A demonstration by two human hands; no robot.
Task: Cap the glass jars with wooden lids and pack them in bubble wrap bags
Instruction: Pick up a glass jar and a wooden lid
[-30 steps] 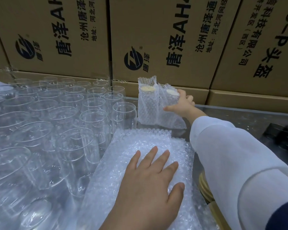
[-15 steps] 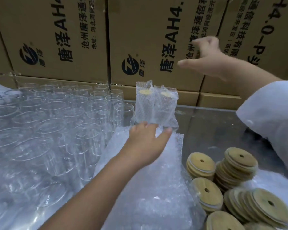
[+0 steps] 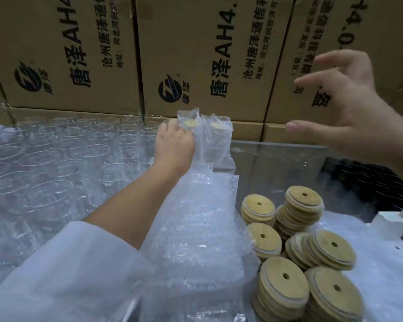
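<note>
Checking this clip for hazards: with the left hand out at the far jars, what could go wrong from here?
1. The left hand is between close-packed glass jars and two wrapped jars; lifting one could clink or topple its neighbours.
2. The leaning stacks of wooden lids could slide if bumped.

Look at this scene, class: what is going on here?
A person is mid-packing. Two capped jars in bubble wrap bags stand at the back. The left hand reaches to the nearest of the uncapped glass jars beside them; its grip is unclear. The right hand hovers empty, fingers spread. Spare bubble wrap bags lie in the middle, wooden lids to their right.
</note>
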